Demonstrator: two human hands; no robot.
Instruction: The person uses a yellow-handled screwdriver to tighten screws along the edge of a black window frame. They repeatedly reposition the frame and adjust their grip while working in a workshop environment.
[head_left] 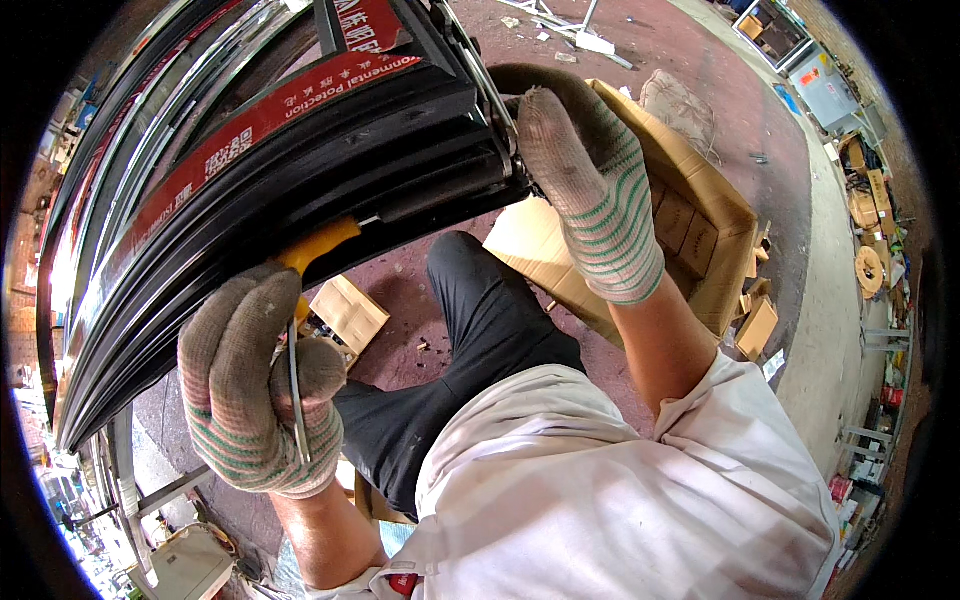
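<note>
The left hand [255,385], in a grey-brown knitted glove with green stripes at the cuff, is closed around a yellow-handled tool [322,246], whose handle rises past the curled fingers and ends in a short, thin metal shaft just beside the underside of a long black ribbed frame [400,150]. A slim, straight silver rod [297,395] runs down across the same hand by the thumb; whether it joins the yellow handle cannot be told. The right hand [595,205], in a matching glove, has its thumb and fingers at the near end of the frame, beside a narrow metal strip [488,80] along that edge; the fingertips are partly hidden, so whether they are clamped there cannot be told. The frame slants across the upper left, faced with a red band [290,105] bearing white print, and more dark and silvery lengths lie behind it. Below the right hand stands a large, open-topped brown cardboard box [735,215]; a smaller cardboard box [352,312] sits on the dark red floor [400,350] between the left hand and the person's black trousers [490,310].
</note>
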